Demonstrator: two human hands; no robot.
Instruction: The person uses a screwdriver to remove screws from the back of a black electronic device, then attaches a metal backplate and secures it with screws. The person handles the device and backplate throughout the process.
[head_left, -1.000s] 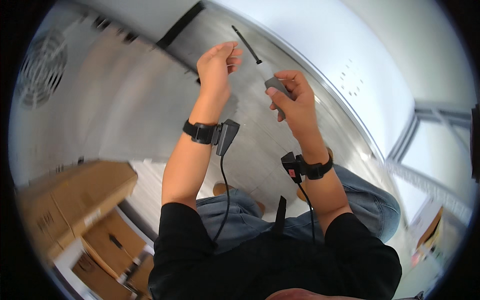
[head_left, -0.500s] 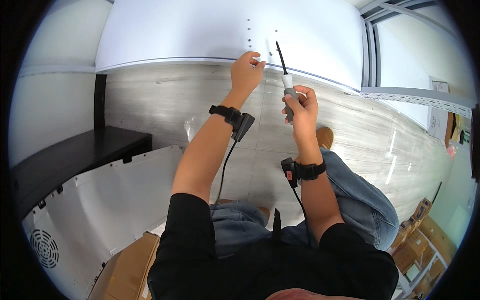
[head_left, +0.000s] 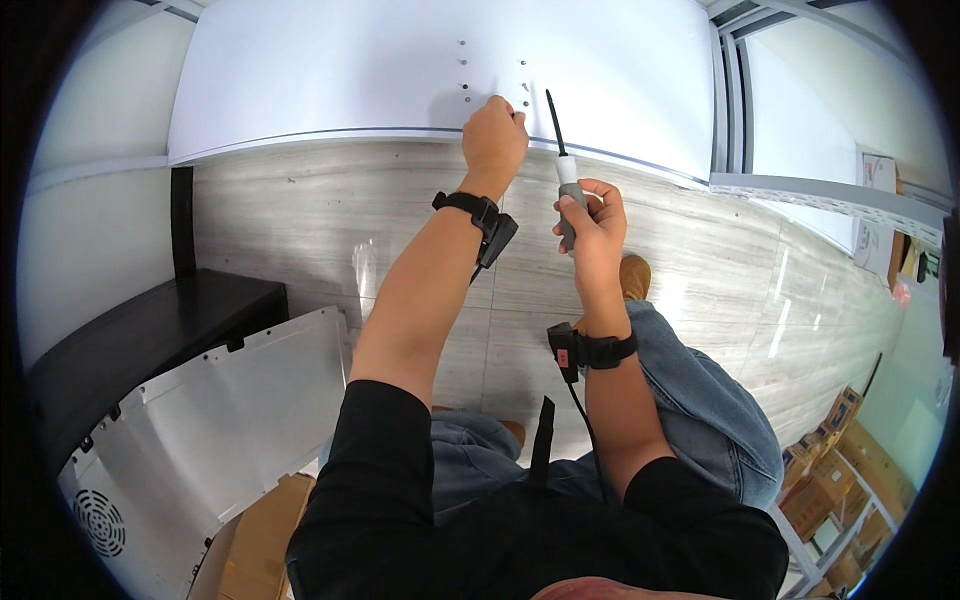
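Observation:
My right hand (head_left: pixel 595 222) grips a screwdriver (head_left: pixel 569 205) by its grey and white handle, with the black shaft pointing up over the white tabletop's near edge. My left hand (head_left: pixel 494 142) is at that edge with its fingers curled together. Whatever they may pinch is hidden. Several small screws (head_left: pixel 464 87) stand in a column on the white tabletop (head_left: pixel 330 75), just beyond and left of that hand. A second short column of screws (head_left: pixel 523 63) lies to the right, its nearest one close to my left fingertips.
A metal frame (head_left: pixel 732 100) bounds the tabletop on the right. At lower left are a black bench (head_left: pixel 150 320), a vented metal panel (head_left: pixel 220 400) and a cardboard box (head_left: pixel 265 535). More cardboard boxes (head_left: pixel 820 490) sit on a rack at lower right.
My left hand has reached a little farther over the tabletop's edge, and its fingers have curled in. The screwdriver remains in my right hand. The whole view has shifted slightly.

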